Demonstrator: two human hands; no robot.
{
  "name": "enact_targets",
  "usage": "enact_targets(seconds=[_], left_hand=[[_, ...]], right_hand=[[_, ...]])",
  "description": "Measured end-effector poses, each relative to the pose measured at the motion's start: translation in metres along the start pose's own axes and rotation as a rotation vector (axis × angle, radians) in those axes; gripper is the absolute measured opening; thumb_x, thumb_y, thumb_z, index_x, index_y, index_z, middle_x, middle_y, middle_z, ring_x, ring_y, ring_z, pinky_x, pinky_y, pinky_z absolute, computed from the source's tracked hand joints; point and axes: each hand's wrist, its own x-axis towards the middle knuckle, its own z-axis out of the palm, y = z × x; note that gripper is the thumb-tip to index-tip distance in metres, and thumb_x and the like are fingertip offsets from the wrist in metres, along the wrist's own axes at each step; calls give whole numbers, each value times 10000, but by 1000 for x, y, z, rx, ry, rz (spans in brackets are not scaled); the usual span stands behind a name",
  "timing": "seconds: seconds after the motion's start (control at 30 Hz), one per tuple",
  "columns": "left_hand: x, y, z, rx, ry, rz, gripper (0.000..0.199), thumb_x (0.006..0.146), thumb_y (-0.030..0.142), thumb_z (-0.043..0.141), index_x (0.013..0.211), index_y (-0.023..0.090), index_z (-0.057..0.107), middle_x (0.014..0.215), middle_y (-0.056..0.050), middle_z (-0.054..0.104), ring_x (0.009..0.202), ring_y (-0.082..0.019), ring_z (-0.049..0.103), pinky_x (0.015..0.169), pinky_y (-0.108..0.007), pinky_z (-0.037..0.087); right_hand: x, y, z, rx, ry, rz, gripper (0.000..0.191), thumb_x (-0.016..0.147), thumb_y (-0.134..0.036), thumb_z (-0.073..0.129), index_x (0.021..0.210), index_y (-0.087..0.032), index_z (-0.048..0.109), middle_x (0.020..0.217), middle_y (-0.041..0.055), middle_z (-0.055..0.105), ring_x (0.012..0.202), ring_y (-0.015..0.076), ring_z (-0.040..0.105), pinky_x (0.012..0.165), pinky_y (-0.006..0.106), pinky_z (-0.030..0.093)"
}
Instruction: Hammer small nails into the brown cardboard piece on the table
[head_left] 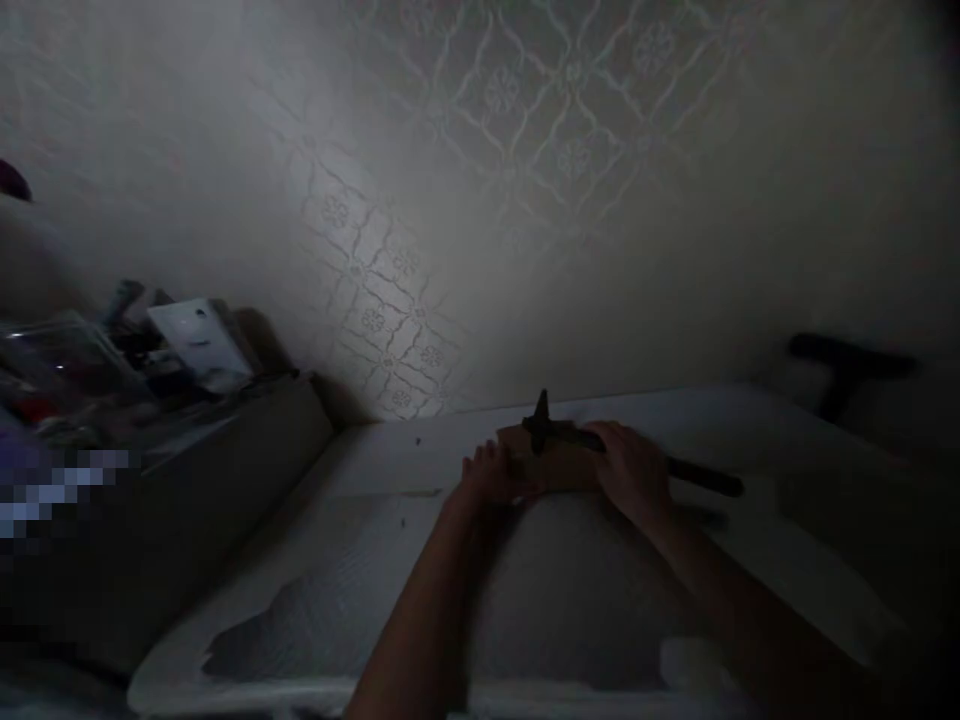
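Observation:
My right hand [634, 470] is wrapped round the dark handle of a hammer [538, 428]. The hammer's head points left and lies over a flat brown block [574, 468], perhaps wood or cardboard. At the block's left end, my left hand [491, 475] grips its edge, with the thumb near the front side and the fingers toward the back. The handle's free end sticks out to the right, past my right hand. Whether the hammer head touches the block cannot be made out in the dim light. Both stand on a pale surface [360, 470] against the wall.
On the left, a low cabinet [247, 470] carries clutter, including a white box [199, 335] and a clear container [67, 350]. A blurred black T-shaped object [851, 365] stands at right. A grey patch [322, 610] covers the surface's front. Behind rises a patterned wall [570, 230].

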Motion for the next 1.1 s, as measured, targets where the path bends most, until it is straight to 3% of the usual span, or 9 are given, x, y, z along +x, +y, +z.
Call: enact_targets(seconds=[0.43,1.1], left_hand=[[-1,2,-1,-1,0,5,1109,621,812,443,1434,118,149,1505,-208,145,1381,-355,129,1090,-502,161],[-1,1,0,12,15,13,1066,621,823,422,1414,151,185,1502,-194,174,1376,-346,157,1081,-507,192]], right_hand=[[-1,0,0,2,9,5,249,804,-104,488,1009,-220,566,956,36,643,883,208,575,761,327,407],[-1,-1,0,15,-1,13,251,794,-111,509,1010,-224,571,968,34,643,881,207,577,754,326,414]])
